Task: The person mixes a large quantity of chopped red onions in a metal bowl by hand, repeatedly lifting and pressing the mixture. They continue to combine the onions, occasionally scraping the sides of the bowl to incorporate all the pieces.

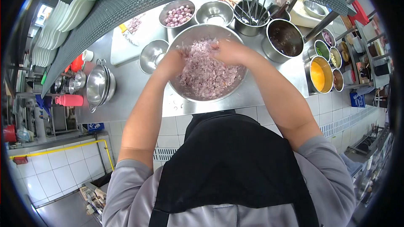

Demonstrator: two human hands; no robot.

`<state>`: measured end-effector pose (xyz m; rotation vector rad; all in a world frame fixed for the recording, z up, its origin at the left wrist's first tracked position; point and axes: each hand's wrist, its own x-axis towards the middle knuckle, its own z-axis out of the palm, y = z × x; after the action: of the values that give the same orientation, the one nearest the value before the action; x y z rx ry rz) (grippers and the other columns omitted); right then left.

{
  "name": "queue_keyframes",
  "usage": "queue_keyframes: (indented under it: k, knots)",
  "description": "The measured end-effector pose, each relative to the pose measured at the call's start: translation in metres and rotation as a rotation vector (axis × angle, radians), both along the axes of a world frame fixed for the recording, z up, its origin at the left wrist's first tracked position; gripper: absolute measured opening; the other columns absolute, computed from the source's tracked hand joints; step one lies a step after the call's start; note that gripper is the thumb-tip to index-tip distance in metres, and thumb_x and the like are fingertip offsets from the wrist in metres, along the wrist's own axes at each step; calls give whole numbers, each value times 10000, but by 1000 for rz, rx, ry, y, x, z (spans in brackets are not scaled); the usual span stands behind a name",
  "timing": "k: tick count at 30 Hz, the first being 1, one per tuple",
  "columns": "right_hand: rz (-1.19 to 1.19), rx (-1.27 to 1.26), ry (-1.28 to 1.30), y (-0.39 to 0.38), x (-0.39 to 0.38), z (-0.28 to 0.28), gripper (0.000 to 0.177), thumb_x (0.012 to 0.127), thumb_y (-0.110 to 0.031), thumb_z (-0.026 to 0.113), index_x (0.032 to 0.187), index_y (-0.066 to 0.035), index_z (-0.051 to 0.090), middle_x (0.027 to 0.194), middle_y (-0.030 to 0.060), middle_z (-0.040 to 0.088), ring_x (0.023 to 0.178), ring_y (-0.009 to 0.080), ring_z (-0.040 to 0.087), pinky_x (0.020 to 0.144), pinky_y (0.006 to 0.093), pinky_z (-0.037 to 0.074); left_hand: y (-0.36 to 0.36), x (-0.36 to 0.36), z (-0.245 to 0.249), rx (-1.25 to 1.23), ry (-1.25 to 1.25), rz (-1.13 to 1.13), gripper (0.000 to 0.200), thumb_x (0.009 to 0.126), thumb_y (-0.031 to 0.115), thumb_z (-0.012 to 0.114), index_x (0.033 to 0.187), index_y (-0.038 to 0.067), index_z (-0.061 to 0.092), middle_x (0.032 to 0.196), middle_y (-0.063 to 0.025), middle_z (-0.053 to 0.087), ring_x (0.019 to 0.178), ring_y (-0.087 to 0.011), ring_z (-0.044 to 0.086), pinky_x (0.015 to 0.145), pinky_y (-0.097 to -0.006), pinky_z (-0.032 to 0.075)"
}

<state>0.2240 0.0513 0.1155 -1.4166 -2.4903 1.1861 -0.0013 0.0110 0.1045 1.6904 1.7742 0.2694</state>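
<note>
Left hand and right hand sunk in chopped purple shallots, heaped in one large steel bowl mid-tabletop. Fingers buried; impossible to tell how far open either grip. Crowded close behind: two empty small bowls, one bowl of whole shallots, one utensil pot, one pot of dark sauce. Off left, one stack of colanders.

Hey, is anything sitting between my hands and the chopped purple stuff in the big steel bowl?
Nothing visible does. The left hand and right hand are both inside the big steel bowl, touching the chopped purple pieces directly.
</note>
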Motion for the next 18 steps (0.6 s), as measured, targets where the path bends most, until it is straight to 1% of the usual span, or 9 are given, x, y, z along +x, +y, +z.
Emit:
queue_keyframes:
  k: [3, 6, 7, 8, 11, 12, 15, 16, 18]
  knots:
    - [4, -295, 7, -15, 3, -23, 593, 848, -306, 620, 1353, -57, 433, 1100, 173, 633, 860, 213, 667, 741, 338, 515, -10, 0, -51, -45, 205, -132, 401, 813, 98, 573, 1203, 5, 558, 1033, -177, 660, 837, -198, 645, 746, -302, 503]
    - [-92, -406, 183, -42, -12, -70, 639, 826, -213, 638, 1387, -48, 382, 1097, 167, 634, 843, 164, 653, 701, 306, 511, -31, 36, -57, -51, 76, -14, 405, 809, 126, 620, 1188, 4, 543, 942, -187, 666, 902, -300, 637, 828, -326, 488]
    - [-187, -412, 274, -47, -20, -81, 661, 812, -165, 640, 1401, -56, 362, 1099, 168, 632, 857, 154, 638, 696, 290, 503, -29, 46, -42, -189, -274, 181, 438, 817, 114, 614, 1226, 2, 505, 1001, -165, 649, 884, -265, 638, 759, -315, 497]
    - [-238, -322, 389, -51, -26, -91, 663, 766, -153, 642, 1382, -84, 405, 1092, 225, 621, 950, 260, 621, 803, 326, 482, -29, 49, -33, -327, -625, 378, 473, 825, 102, 607, 1265, 0, 467, 1060, -143, 632, 865, -229, 639, 690, -304, 507]
    - [-381, -427, 440, -49, -33, -66, 672, 762, -155, 645, 1385, -87, 401, 1115, 226, 614, 965, 266, 615, 839, 336, 469, -13, 27, -67, -365, -718, 436, 464, 825, 29, 586, 1268, 23, 447, 1080, -120, 608, 913, -214, 630, 688, -306, 517]
    - [-352, -151, 351, -46, -33, -60, 672, 761, -174, 650, 1381, -85, 407, 1075, 220, 629, 978, 270, 614, 852, 333, 463, -10, 24, -66, -312, -895, 435, 494, 826, -28, 560, 1293, 32, 413, 1122, -116, 595, 949, -188, 616, 701, -307, 520]
    - [-389, -191, 522, -16, -28, -63, 656, 774, -155, 654, 1378, -69, 413, 975, 162, 643, 841, 192, 601, 739, 317, 477, -9, 24, -26, -249, -944, 373, 482, 839, -21, 551, 1296, 32, 407, 1135, -94, 590, 968, -188, 613, 717, -313, 521]
    - [-387, -194, 519, -11, -25, -49, 656, 774, -155, 654, 1378, -69, 413, 975, 162, 643, 841, 192, 601, 739, 317, 477, -6, 22, -24, -211, -826, 374, 429, 856, 12, 555, 1273, 20, 453, 1147, -83, 595, 980, -183, 601, 756, -317, 510]
    - [-380, -259, 323, -1, -17, -22, 562, 802, -230, 613, 1323, -68, 477, 1073, 244, 614, 1029, 334, 598, 889, 364, 460, -6, 28, -10, -93, -760, 242, 406, 863, 30, 556, 1261, 14, 474, 1148, -84, 599, 979, -175, 595, 782, -313, 499]
